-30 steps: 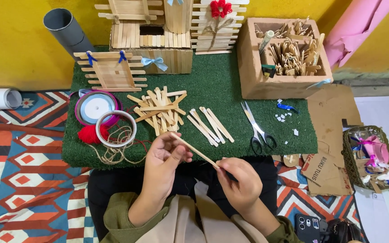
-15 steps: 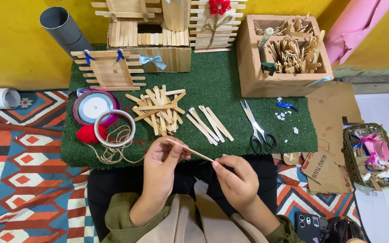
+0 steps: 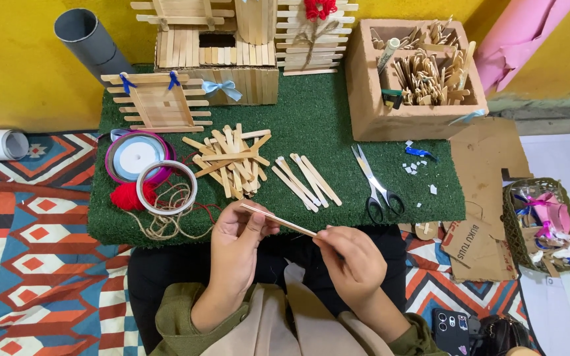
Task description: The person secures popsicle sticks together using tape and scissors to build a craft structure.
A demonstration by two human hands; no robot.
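Green turf matting (image 3: pixel 338 125) covers the low worktop against a yellow wall, and just in front of its near edge the person holds a thin wooden craft stick (image 3: pixel 278 220) at a slant between both hands, the left hand (image 3: pixel 239 240) pinched shut on its upper end and the right hand (image 3: pixel 348 254) closed on the lower end. From where I stand, it looks best to keep that pinch light and near the tips so the stick stays flat and does not bow or snap. Loose sticks (image 3: pixel 229 161) and scissors (image 3: pixel 376 188) lie close on the mat, so elbows should stay low.
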